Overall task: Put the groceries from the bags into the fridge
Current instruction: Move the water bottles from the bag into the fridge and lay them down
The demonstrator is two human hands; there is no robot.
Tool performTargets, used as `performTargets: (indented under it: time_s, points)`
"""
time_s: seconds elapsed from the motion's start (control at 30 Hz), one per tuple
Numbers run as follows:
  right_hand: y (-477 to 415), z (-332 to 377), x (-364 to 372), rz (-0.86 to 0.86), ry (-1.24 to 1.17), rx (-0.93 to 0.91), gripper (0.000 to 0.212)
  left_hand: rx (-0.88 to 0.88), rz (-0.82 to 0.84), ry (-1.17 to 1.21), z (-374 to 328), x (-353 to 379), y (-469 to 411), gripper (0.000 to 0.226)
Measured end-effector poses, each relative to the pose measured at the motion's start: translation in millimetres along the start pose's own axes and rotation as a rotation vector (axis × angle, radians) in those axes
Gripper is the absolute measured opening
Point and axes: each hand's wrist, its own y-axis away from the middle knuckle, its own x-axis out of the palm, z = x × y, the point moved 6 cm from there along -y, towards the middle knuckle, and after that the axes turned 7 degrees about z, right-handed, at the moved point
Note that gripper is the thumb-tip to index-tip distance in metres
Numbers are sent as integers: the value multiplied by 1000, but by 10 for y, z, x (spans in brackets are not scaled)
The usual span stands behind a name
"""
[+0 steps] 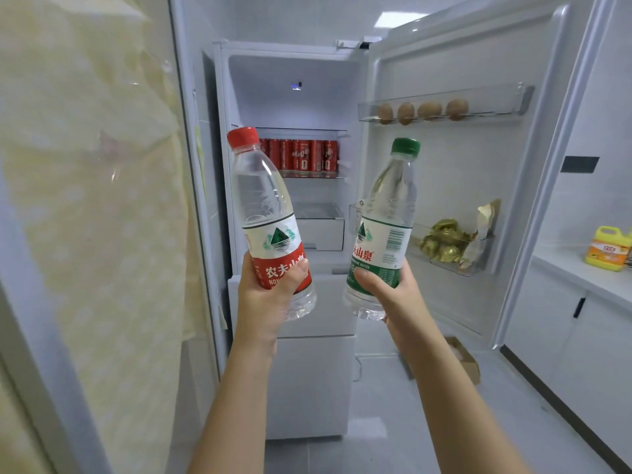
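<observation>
Water bottles are held up before the open fridge (219,200): the left hand (270,295) grips the red-capped bottle (266,213) low on its label (thumb across the front), the right hand (386,285) grips the green-capped bottle (386,220) likewise.

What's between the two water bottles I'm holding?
Nothing: the head view shows an open gap between the red-capped bottle and green-capped bottle, with fridge shelves behind.
</observation>
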Motion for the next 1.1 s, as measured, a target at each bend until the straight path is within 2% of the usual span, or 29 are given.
performTargets:
  time_s: [0.13,0.3,0.57,0.83,1.0,1.1]
  points:
    - [-39,-171,-75,15,3,37,54,-20,-32,-7,125,30,-36,51]
    - [-183,-368,-143,26,-26,81,58,-44,-54,-19,282,56,-155,62]
    - [-579,-677,-197,16,-40,105,66,-81,-80,-38,660,-48,-507,49]
    - [-1291,-1110,-149,-21,4,138,51,-130,-42,-29,1118,-212,-1265,46]
    - [-1847,-1308,-46,-52,28,140,44,-154,-17,-27,1343,-369,-1879,63]
    - [-2168,-1452,28,-79,35,137,42,-167,-3,-32,1487,-501,-2219,62]
